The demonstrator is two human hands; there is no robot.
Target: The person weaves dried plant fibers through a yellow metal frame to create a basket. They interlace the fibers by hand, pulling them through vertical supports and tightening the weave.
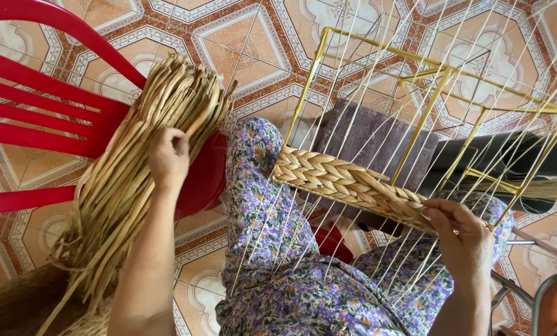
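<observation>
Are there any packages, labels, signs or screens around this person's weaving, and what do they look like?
None in view: no package, label, sign or screen.
The left hand rests on a bundle of dried straw strands on a red plastic chair.
The right hand touches the woven band on a yellow wire frame.

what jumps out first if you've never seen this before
Centre right, a yellow wire frame strung with pale cords rests on flowered trousers, a braided straw band woven across it and pinched by the right hand. At left, the left hand grips a straw bundle lying over a red plastic chair.
</observation>
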